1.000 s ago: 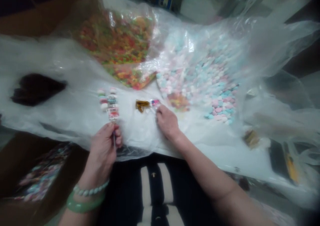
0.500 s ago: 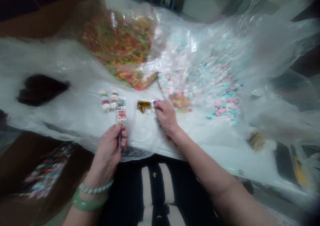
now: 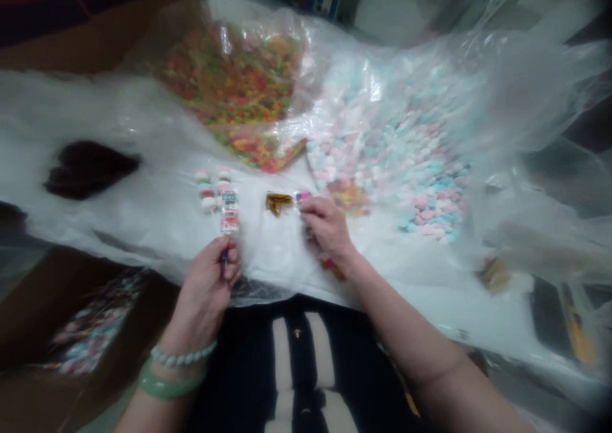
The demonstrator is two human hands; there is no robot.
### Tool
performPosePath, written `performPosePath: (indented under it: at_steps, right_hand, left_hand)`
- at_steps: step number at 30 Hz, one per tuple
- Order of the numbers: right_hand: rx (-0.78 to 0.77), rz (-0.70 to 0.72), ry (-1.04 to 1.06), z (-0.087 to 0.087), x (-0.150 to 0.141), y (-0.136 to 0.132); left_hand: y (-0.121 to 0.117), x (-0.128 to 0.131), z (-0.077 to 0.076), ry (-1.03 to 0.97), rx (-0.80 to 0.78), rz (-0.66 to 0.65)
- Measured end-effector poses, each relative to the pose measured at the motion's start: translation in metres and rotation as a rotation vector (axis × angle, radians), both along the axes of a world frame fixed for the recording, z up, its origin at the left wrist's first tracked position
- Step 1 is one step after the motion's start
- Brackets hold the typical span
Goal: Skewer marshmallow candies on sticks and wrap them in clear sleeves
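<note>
My left hand (image 3: 205, 286) is shut around the thin stick of a candy skewer (image 3: 230, 215), which stands up from my fingers with its stacked, wrapped sweets. Just beyond it, several pastel candy skewers (image 3: 208, 190) lie on white plastic sheeting (image 3: 143, 235). My right hand (image 3: 327, 229) pinches the pink end of a small packet (image 3: 302, 196) with an amber-brown piece (image 3: 276, 202) at its far end. Orange sweets (image 3: 333, 267) show under my right palm.
A clear bag of orange-green candy (image 3: 234, 88) and a heap of pastel pink-blue candy (image 3: 406, 139) lie beyond my hands. A dark tuft (image 3: 88, 168) rests on the sheeting. A brown box (image 3: 95, 318) sits at lower left, and my striped lap lies below.
The whole view has drifted slightly, so everything sits further right. Both hands keep their hold, and more orange sweets now show under my right palm.
</note>
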State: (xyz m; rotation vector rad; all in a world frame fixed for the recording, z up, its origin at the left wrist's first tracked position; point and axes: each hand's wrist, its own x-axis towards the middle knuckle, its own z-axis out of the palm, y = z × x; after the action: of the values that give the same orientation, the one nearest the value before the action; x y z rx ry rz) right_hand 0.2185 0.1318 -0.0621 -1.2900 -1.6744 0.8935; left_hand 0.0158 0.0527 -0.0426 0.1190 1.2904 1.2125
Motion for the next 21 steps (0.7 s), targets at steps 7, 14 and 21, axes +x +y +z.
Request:
performPosePath:
  at_steps: [7, 14, 21]
  right_hand:
    - [-0.608, -0.097, 0.728, 0.003, 0.008, -0.006]
    - [-0.879, -0.024, 0.986, 0.008, -0.009, -0.028]
    - [-0.919, -0.201, 1.011, 0.007, -0.019, -0.042]
  left_hand:
    - [-0.002, 0.015, -0.006, -0.034, 0.053, -0.110]
    - [0.000, 0.039, 0.003, -0.079, 0.214, -0.311]
    - [-0.004, 0.047, -0.003, 0.041, 0.277, -0.365]
